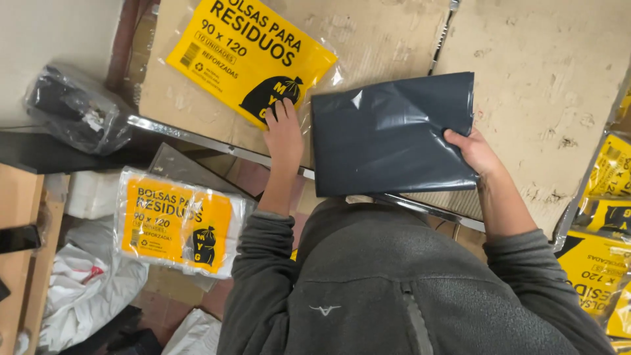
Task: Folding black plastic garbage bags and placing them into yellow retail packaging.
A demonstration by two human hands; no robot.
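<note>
Folded dark grey bag stack (pixel 392 135) is laid flat on the cardboard-covered table (pixel 552 85), near its front edge. Its right edge is pinched by the right hand (pixel 474 152), thumb on top, other fingers hidden underneath. The clear yellow-labelled sleeve (pixel 246 56), just left of the stack, is pressed down by the left hand (pixel 284 135), fingers flat and slightly apart. A bundle of the same sleeves (pixel 177 223) is seen lower left; more packs (pixel 601 263) at right.
</note>
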